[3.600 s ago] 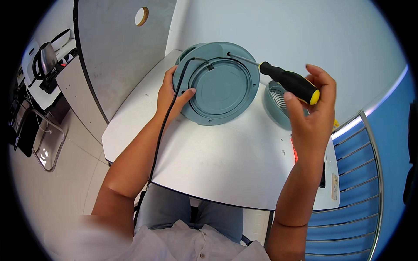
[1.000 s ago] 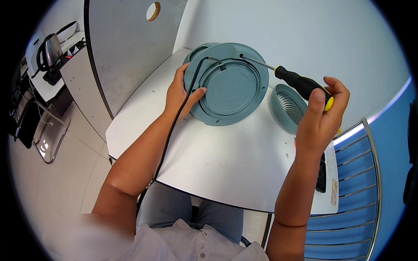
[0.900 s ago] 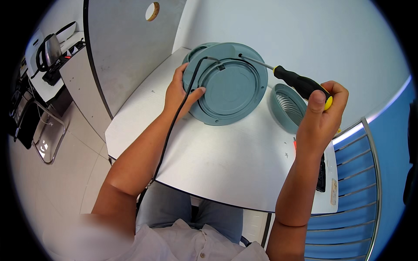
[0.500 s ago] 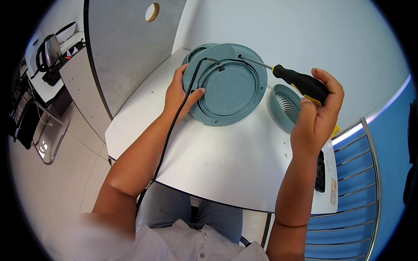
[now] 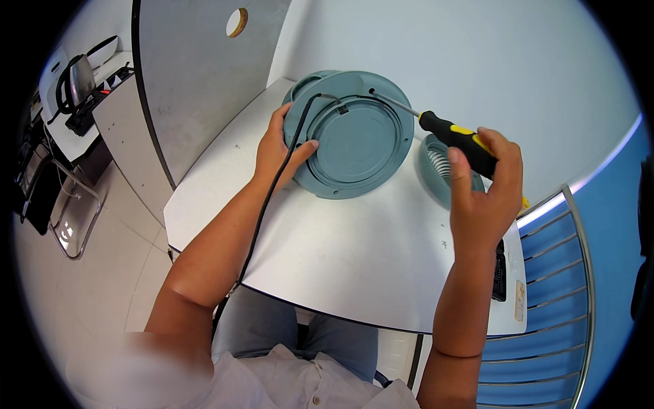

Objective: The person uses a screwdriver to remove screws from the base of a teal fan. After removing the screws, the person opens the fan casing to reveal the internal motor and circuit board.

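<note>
At the table (image 5: pixel 354 266), the left hand (image 5: pixel 279 151) is gripping the base (image 5: pixel 357 146), seemingly bracing it against the screwdriver (image 5: pixel 439 127) the right hand (image 5: pixel 487 198) is pinching.

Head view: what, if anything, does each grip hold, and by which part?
Left grip: the round teal housing, by its left edge. Right grip: the screwdriver, by the rear of its handle.

My left hand (image 5: pixel 278 157) clasped: thumb (image 5: pixel 305 149) in front, fingers (image 5: pixel 278 117) partly hidden behind. Left forearm (image 5: pixel 228 221) slants up, rightward. My right hand (image 5: pixel 489 204) grips, thumb raised, fingers curled opposite. Right forearm (image 5: pixel 466 293) near upright.
</note>
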A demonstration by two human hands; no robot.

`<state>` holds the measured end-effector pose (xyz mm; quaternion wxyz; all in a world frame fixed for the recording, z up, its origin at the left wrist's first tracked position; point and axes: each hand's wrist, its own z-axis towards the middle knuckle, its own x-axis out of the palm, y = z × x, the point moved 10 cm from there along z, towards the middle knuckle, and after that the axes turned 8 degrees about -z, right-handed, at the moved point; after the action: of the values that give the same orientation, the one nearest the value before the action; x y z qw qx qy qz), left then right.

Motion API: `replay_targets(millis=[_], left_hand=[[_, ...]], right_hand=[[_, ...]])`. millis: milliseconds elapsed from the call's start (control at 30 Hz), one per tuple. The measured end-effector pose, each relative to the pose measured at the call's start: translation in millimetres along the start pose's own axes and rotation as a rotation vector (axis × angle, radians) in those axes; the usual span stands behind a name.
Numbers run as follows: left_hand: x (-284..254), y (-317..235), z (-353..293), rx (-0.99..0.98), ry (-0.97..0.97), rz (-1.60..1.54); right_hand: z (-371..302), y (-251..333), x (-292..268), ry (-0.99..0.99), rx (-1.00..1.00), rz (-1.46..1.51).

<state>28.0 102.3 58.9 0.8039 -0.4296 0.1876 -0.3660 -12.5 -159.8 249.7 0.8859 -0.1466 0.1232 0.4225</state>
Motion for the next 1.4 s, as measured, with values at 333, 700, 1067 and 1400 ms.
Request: replay_targets(millis=[333,700,1067,1400], left_hand=[[-0.1,3.9,0.4,0.015,0.002,-0.008],[-15.7,-36.0,-7.0,0.253,-0.144,-0.030],[-23.6,-12.0,-60.3,-0.071,0.367,0.552],[-1.1,8.9,-75.4,0.011,0.592,0.708]], right_hand=[[-5.2,8.4,-11.0,-0.074,-0.051,-0.005],[-68.5,-34.7,-51.1,-0.051,0.330,0.341],[-135.3,-19.9,48.3,0.306,0.475,0.516],[-159.6,-34.0,89.7,0.369,0.682,0.730]])
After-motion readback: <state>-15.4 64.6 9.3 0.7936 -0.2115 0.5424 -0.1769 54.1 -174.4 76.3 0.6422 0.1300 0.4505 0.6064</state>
